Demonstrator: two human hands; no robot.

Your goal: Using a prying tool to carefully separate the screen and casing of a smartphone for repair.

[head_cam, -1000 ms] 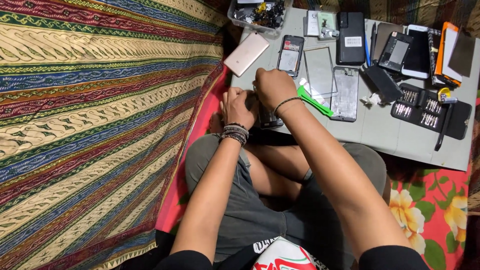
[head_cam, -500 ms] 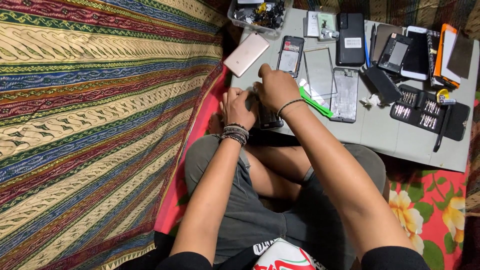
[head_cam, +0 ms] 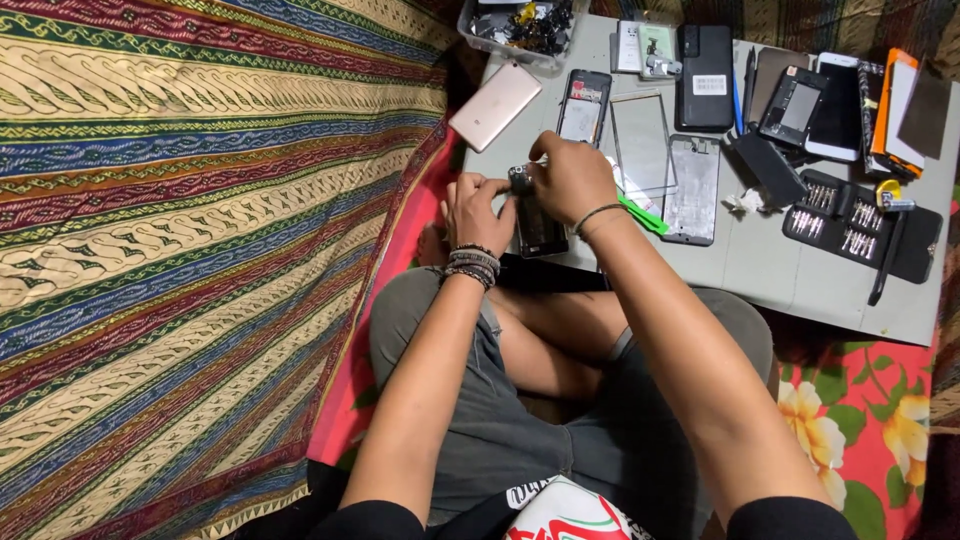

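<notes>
My left hand and my right hand meet over an opened dark phone lying at the near left corner of the grey low table. The left hand steadies the phone's left edge, and its fingers hold a small dark part at the phone's top. My right hand's fingers pinch at the same spot; whether it holds a tool is hidden. A green plastic pry tool lies just right of my right wrist.
On the table lie a pink phone back, an opened phone frame, a glass panel, a silver frame, several dark phones, a black screwdriver-bit case and a clear parts tub. Striped cloth covers the left.
Both hands stay at the phone. My right hand has shifted slightly up and left over the phone's top end.
</notes>
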